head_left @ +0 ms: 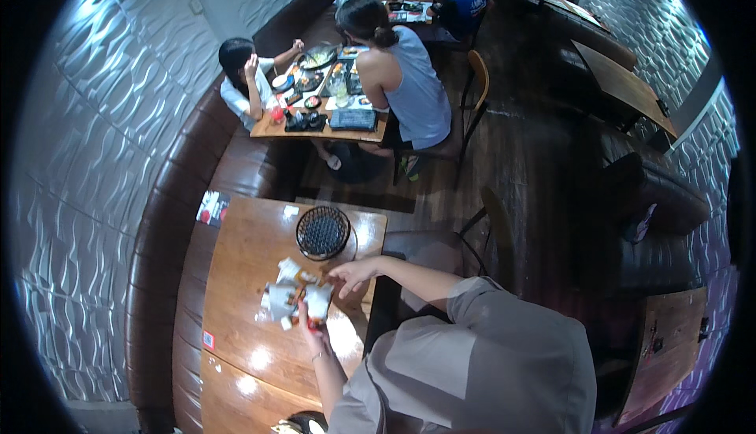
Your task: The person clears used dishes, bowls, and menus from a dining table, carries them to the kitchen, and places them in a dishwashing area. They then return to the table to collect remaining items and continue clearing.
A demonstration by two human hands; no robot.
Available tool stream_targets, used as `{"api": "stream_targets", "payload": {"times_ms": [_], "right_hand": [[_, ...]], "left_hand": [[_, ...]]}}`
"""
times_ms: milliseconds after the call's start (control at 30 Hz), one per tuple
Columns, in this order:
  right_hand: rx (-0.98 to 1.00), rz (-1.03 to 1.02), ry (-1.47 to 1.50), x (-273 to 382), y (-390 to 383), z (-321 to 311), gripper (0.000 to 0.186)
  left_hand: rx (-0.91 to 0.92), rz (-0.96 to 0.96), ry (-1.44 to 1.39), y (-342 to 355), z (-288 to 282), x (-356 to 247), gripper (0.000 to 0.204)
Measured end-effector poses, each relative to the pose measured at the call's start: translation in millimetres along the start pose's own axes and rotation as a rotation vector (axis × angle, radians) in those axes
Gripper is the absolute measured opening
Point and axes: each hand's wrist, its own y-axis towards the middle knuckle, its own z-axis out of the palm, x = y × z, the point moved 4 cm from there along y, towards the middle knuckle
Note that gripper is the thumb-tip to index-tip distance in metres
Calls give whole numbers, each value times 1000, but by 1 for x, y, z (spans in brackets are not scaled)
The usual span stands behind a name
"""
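Note:
My left hand (313, 331) holds crumpled white napkins (279, 298), mixed with small orange-brown bits, over the wooden table (228, 268). Something small and red shows by its fingers; I cannot make out what it is. My right hand (356, 275) is just right of the bunch, fingers apart and slightly bent, with nothing visible in them. A round black mesh grate (323, 231) lies toward the table's far right, beyond both hands. Part of a dark dish (303, 422) shows at the bottom edge.
A brown padded bench (153, 300) runs along the left wall, and a dark chair (496, 229) stands to my right. Two people (413, 91) (240, 79) sit at the table ahead, with more people (461, 5) farther back. Wooden tables (661, 331) line the right side.

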Motion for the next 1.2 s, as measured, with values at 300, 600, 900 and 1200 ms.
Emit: {"api": "stream_targets", "payload": {"times_ms": [300,600,900,1200], "right_hand": [[-851,322,774,-87,60,-51,96],[-864,-27,833,-79,142,52,18],[-190,-70,575,-13,88,406,13],[429,61,425,-1,13,655,21]], "left_hand": [[-100,205,-169,-62,-107,-60,41],[-367,193,-234,-193,-209,-35,40],[-447,164,-301,-328,-204,-62,50],[-577,850,-506,-524,-291,-112,58]]}}
